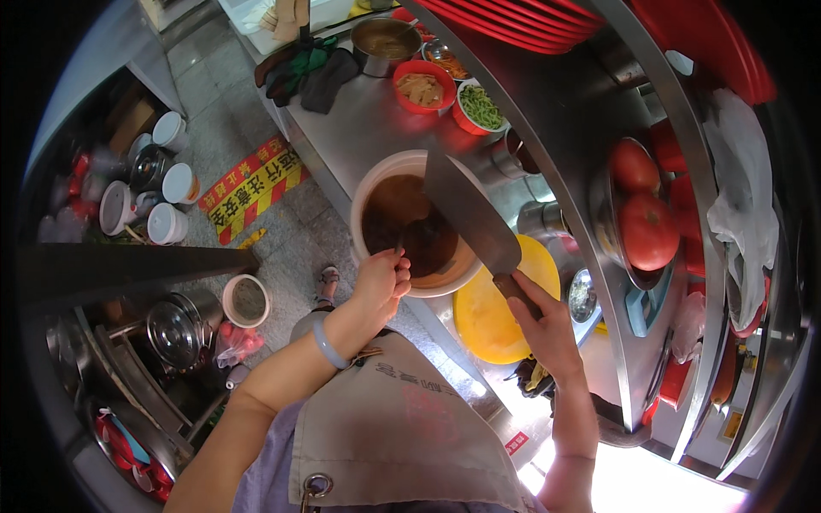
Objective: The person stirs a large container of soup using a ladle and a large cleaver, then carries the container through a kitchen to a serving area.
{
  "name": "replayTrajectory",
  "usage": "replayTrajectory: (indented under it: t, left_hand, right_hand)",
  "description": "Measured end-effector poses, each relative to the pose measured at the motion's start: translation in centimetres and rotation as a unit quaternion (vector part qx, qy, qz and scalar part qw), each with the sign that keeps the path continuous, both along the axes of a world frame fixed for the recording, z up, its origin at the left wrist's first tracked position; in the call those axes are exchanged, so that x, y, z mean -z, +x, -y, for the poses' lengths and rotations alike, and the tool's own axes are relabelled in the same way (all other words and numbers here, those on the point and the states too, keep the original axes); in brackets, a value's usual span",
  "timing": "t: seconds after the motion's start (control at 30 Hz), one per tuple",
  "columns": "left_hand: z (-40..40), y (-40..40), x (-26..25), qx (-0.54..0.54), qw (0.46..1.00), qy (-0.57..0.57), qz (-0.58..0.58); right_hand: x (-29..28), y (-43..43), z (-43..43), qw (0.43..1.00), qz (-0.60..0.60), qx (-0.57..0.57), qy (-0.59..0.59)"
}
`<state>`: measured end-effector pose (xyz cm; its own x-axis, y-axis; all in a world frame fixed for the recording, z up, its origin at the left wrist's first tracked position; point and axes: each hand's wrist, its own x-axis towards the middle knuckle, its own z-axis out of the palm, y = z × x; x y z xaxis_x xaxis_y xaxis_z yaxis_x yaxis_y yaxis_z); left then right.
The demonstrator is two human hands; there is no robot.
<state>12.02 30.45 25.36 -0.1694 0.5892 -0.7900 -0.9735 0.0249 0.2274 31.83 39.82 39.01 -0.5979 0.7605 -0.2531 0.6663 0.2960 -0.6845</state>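
Note:
My right hand [546,328] grips the dark handle of a cleaver [473,218]. Its broad blade reaches over the right side of a pale round tub [356,221]. Dark brown liquid [391,211] fills much of the tub, with a lighter brown patch at its lower edge. Over the near rim, my left hand [383,285] is closed on the thin dark handle of a utensil [400,242]; what its far end looks like in the liquid is hard to make out. A yellow round cutting board [513,314] lies under the cleaver's handle, right of the tub.
Beyond the tub are a red bowl of sliced food [420,88], a bowl of shredded greens [481,108] and a steel pot [385,48]. A steel shelf [577,211] overhangs the right side, holding a bowl of tomatoes [648,231]. Lidded buckets [179,184] stand at left.

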Motion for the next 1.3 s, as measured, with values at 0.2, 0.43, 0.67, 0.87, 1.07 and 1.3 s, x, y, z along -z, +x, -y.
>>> replayTrajectory:
  t: [0.2, 0.43, 0.67, 0.87, 1.07, 1.3]
  left_hand:
    - [0.5, -0.1, -0.9, 0.013, 0.999, -0.004, -0.038]
    - [0.9, -0.1, -0.8, 0.036, 0.996, -0.006, -0.079]
    - [1.0, -0.1, -0.5, 0.032, 0.997, -0.014, -0.073]
    - [1.4, -0.2, -0.5, 0.056, 0.994, 0.005, -0.094]
    - [0.9, -0.9, 0.9, 0.097, 0.986, -0.005, -0.134]
    - [1.2, -4.3, 0.8, 0.210, 0.948, -0.024, -0.238]
  right_hand:
    - [1.8, 0.2, 0.7, 0.999, -0.021, 0.022, -0.010]
    - [4.2, 0.3, 1.5, 0.998, -0.054, 0.013, 0.011]
    - [2.7, -0.8, 1.3, 0.998, -0.027, 0.046, -0.032]
    - [3.8, -0.4, 2.3, 0.999, -0.029, 0.036, -0.018]
    - [4.5, -1.0, 1.7, 0.999, -0.043, -0.019, 0.010]
    - [6.8, 0.3, 0.3, 0.997, -0.047, 0.035, -0.043]
